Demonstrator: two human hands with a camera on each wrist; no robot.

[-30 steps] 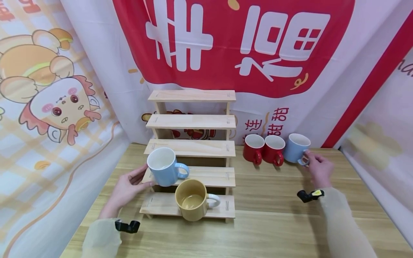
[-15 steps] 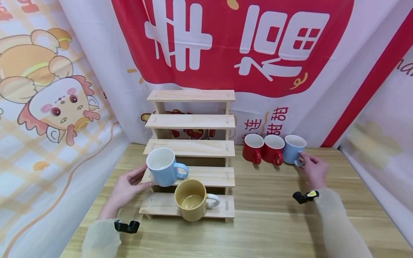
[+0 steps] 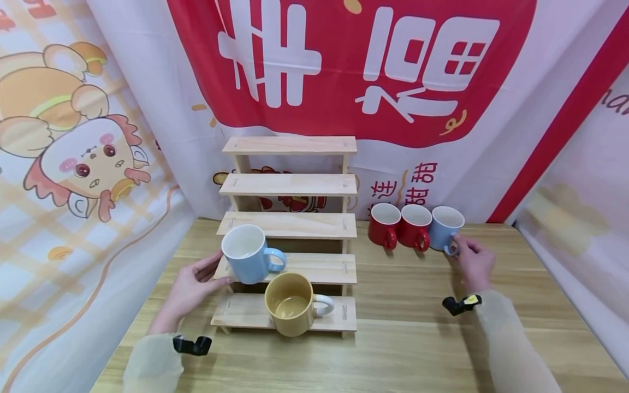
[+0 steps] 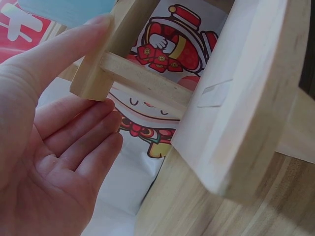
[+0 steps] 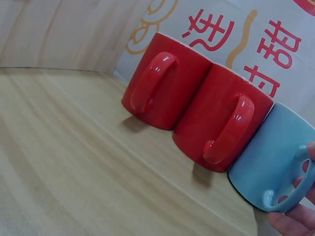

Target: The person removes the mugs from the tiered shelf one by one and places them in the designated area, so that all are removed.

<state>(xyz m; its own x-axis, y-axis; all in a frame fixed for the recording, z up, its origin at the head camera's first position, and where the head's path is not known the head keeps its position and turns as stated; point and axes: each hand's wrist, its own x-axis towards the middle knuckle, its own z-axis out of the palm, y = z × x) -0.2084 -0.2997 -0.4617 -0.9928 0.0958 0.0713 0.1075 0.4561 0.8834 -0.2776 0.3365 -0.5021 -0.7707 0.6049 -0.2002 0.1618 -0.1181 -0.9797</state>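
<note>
On the second step from the bottom of the wooden rack [image 3: 286, 225] stands a light blue mug [image 3: 245, 262], and a tan mug [image 3: 289, 311] with a white handle is on the lowest step. My left hand [image 3: 190, 289] holds the rack's left edge beside that blue mug; in the left wrist view the thumb of my hand [image 4: 54, 128] lies on the wood [image 4: 93, 81], fingers against its other side. My right hand [image 3: 474, 262] pinches the handle of another light blue mug [image 3: 442, 232] on the table. That mug [image 5: 268, 157] touches a red mug in the right wrist view.
Two red mugs [image 3: 383, 229] [image 3: 414, 232] stand side by side at the back of the wooden table [image 3: 403, 349], right of the rack. Printed cloth [image 3: 314, 109] hangs behind and at both sides. The rack's upper three steps hold nothing.
My right hand has moved left with the light blue mug, closing the gap beside the red mugs. My left hand and the mugs on the rack have stayed in place.
</note>
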